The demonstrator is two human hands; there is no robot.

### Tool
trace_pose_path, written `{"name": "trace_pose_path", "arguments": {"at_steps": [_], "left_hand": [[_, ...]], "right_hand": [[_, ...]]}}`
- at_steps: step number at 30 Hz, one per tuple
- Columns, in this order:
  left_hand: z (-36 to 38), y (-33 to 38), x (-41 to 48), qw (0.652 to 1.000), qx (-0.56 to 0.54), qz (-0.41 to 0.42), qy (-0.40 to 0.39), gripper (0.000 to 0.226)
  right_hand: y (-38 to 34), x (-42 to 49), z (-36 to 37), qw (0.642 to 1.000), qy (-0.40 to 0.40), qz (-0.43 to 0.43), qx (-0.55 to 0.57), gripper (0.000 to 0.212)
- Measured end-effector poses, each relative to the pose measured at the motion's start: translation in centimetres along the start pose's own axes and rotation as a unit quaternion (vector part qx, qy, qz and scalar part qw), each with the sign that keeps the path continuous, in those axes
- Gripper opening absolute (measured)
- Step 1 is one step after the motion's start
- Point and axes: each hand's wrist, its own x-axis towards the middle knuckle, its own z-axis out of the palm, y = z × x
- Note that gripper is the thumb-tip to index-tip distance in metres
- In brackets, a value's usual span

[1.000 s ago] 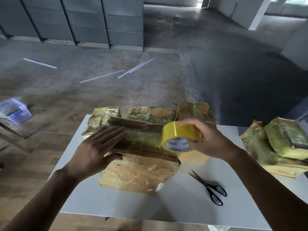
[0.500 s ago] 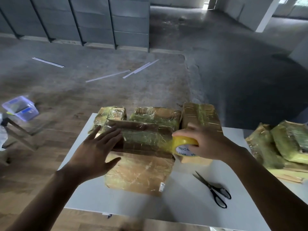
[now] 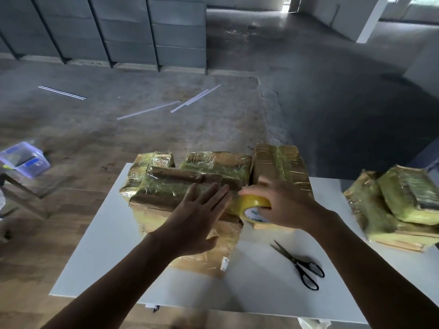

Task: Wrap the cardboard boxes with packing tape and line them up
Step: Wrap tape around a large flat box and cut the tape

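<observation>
Left hand (image 3: 197, 219) spread flat on the box (image 3: 180, 193), pinning it for taping. Right hand (image 3: 282, 205) grips the tape roll (image 3: 255, 207) at the box's right end.

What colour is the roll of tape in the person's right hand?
Yellow, with a white printed core; the tape roll shows in the head view.

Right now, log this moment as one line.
left hand: flat on box | right hand: holding tape roll against box | scissors: idle on table
</observation>
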Motion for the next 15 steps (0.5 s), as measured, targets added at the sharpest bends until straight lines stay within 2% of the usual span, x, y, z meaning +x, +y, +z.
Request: {"name": "trace_pose_path", "arguments": {"at_steps": [5,8,11,13,15], "left_hand": [[0.8,-0.8,-0.7,1.000,-0.017,0.002,0.006,0.103],[0.9,-0.8,-0.8,1.000,-0.022,-0.002,0.000,0.105],[0.9,-1.0,-1.3,0.999,-0.033,-0.010,0.004,0.093],[0.8,-1.0,-1.6,0.999,-0.046,-0.016,0.003,0.087],[0.7,-0.8,-1.6,0.999,-0.043,-0.015,0.002,0.087]], "right_hand": [[0.7,-1.2,1.6,0.982,0.083,0.061,0.156,0.068],[1.3,-1.9,2.2,0.973,0.086,0.071,0.200,0.067],[2.4,-2.6,1.6,0.994,0.030,0.046,0.089,0.048],[3.6,-3.4,2.3,0.999,-0.011,0.038,0.028,0.048],[4.2,-4.2,3.8,0.997,-0.043,0.053,0.029,0.054]]}}
